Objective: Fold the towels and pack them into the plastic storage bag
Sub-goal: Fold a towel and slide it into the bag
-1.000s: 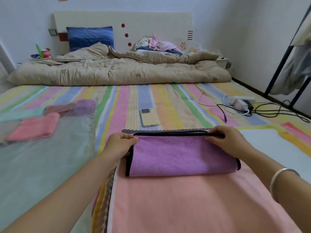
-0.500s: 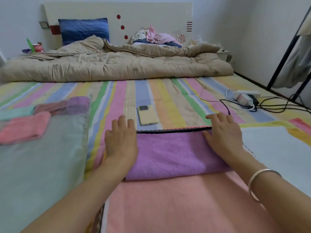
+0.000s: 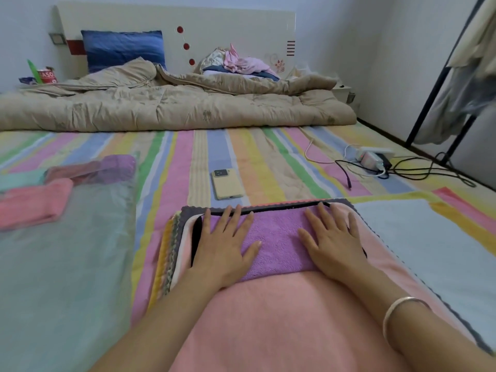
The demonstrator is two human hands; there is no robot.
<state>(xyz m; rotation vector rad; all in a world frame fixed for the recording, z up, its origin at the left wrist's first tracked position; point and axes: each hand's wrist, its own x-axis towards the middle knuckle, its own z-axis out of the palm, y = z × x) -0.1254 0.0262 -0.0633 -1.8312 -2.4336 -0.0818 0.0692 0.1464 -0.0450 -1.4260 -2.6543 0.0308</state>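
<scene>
1. Your left hand (image 3: 225, 248) and right hand (image 3: 332, 245) lie flat, fingers spread, pressing the folded purple towel (image 3: 279, 237).
2. The purple towel's long axis runs left to right beneath both palms; it is fluffy, black-edged, atop a pink towel (image 3: 281, 318).
3. The plastic storage bag (image 3: 67, 251) lies left of the purple towel, nearer your left hand.

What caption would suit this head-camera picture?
Left hand and right hand press a folded purple towel flat atop a pink towel.
</scene>
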